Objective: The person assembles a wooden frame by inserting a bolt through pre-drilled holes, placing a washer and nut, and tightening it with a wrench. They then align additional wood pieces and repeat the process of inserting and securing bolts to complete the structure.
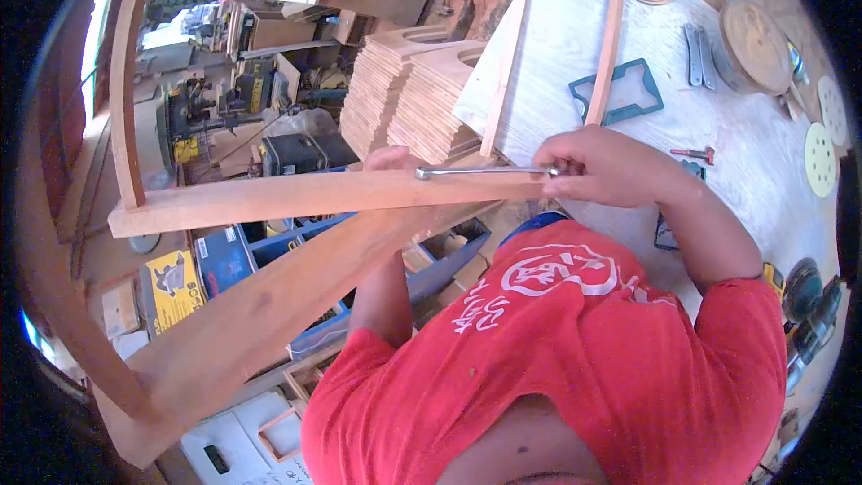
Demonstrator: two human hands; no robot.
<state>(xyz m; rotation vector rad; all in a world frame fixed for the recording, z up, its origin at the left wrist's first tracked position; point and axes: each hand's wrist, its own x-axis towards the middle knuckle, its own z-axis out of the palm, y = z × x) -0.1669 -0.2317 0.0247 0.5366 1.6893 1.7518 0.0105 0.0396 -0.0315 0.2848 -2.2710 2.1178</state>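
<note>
A wooden frame with a long pale rail (296, 200) stretches across the view, and a wider board (269, 296) slants beneath it. Along the rail's right part lies a metal wrench (485, 171). My right hand (606, 164) is closed round the wrench's right end, at the rail. My left hand (392, 160) reaches up behind the boards; its fingers show above the rail's upper edge, left of the wrench's free end, and the rest is hidden by the wood. Two thin slats, a left one (512, 54) and a right one (611, 36), run up from the rail.
Behind stand stacks of cut plywood (395, 81). A white worktop (557, 9) holds a teal-edged case (642, 94), a red-handled tool (696, 155), grey wrenches (699, 56), a round wooden-topped tin (754, 40) and sanding discs (818, 160). Blue bins (323, 332) sit below the frame.
</note>
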